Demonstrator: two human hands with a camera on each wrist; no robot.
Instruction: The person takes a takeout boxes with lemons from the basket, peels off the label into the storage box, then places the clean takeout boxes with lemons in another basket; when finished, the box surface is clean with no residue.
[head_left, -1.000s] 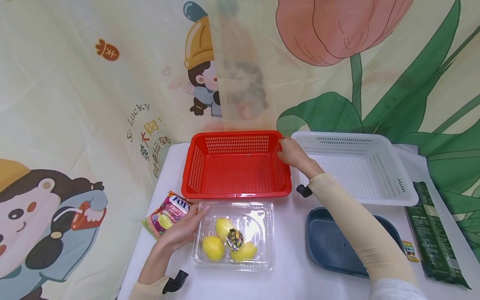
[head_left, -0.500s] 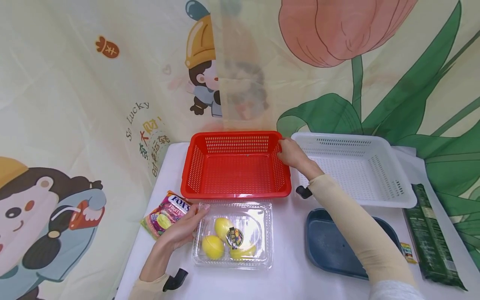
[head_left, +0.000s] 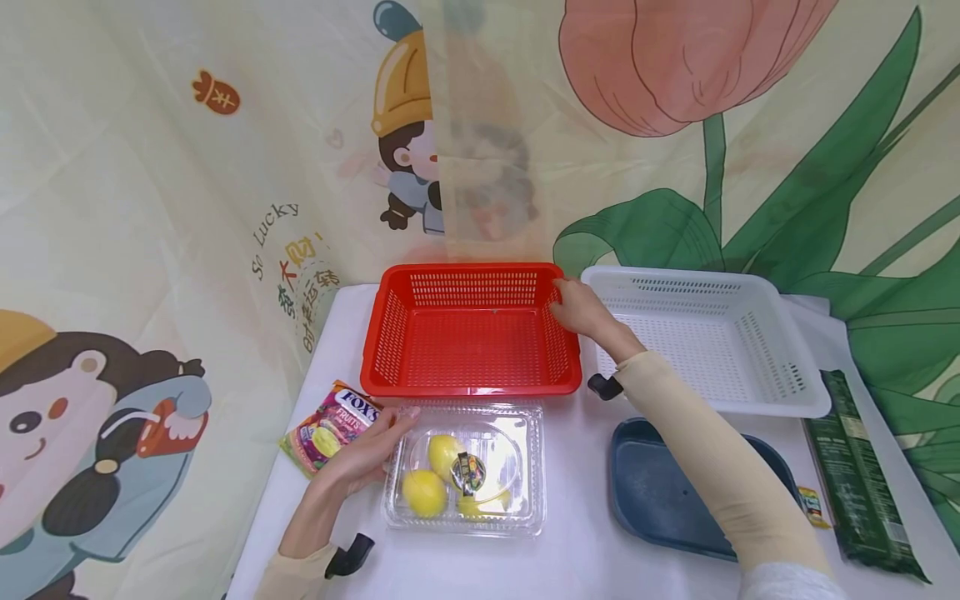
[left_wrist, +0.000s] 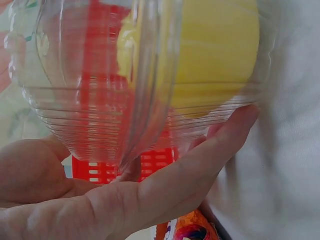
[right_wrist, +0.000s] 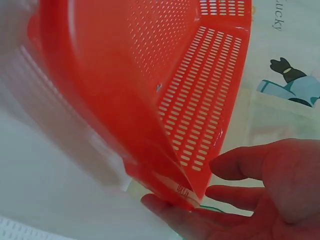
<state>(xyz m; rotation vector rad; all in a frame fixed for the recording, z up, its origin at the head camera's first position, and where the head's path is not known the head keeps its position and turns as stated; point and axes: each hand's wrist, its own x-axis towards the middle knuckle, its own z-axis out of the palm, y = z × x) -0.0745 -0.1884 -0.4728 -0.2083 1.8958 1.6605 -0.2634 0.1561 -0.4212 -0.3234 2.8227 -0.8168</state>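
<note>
My left hand (head_left: 367, 454) holds the left edge of a clear plastic clamshell box (head_left: 525, 467), with several yellow lemons (head_left: 424, 493) inside. In the left wrist view the fingers (left_wrist: 170, 185) lie along the box's side, close to a yellow lemon (left_wrist: 215, 55) behind the plastic. Farther back, my right hand (head_left: 585, 308) grips the right end of a red plastic basket (head_left: 472, 390) near its back corner. The right wrist view shows the thumb and fingertips at the corner of the basket's rim. Nothing lies in the basket. A dark round label sits on the clamshell's lid.
A FOX'S candy bag (head_left: 330, 425) lies left of my left hand. A white basket (head_left: 813, 396) stands right of the red one. My right forearm passes over a dark blue tray (head_left: 660, 483). Farther right lie a small yellow packet (head_left: 813, 507) and a long green package (head_left: 862, 475).
</note>
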